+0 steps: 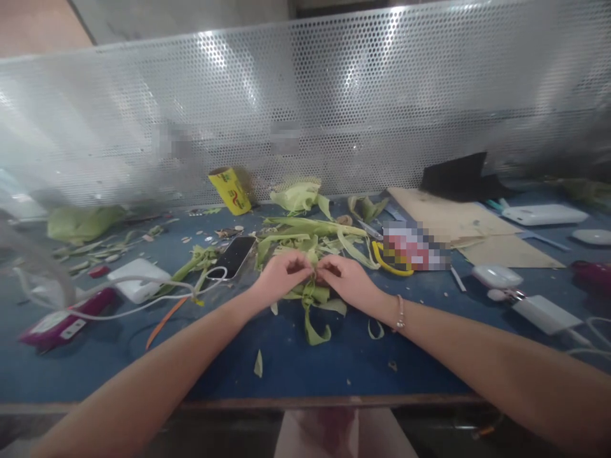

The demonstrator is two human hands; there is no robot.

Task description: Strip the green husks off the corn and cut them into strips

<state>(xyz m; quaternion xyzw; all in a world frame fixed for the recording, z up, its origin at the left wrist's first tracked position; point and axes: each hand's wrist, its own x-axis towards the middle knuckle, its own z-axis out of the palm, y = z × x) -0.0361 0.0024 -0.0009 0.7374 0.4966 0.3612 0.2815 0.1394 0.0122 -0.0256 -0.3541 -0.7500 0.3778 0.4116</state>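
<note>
In the head view, my left hand (285,275) and my right hand (342,280) meet over the middle of the table, thumbs and fingertips pinched together. Between them is a bundle of green corn husk (310,294), gripped from both sides. Its lower strips curl down toward me onto the tabletop. The exact spot under the fingertips is hidden. Just beyond my hands lies a loose heap of long husk leaves (310,228). Right of the heap are scissors with a yellow handle (382,259), partly covered by a blurred red and white packet (415,248).
A phone (233,256) lies left of the husks, near a white charger (139,280) with cables and a purple power strip (71,318). A yellow tube (231,191) leans by the perforated metal screen (334,95). Cardboard (449,216) and a white adapter (547,313) are at right.
</note>
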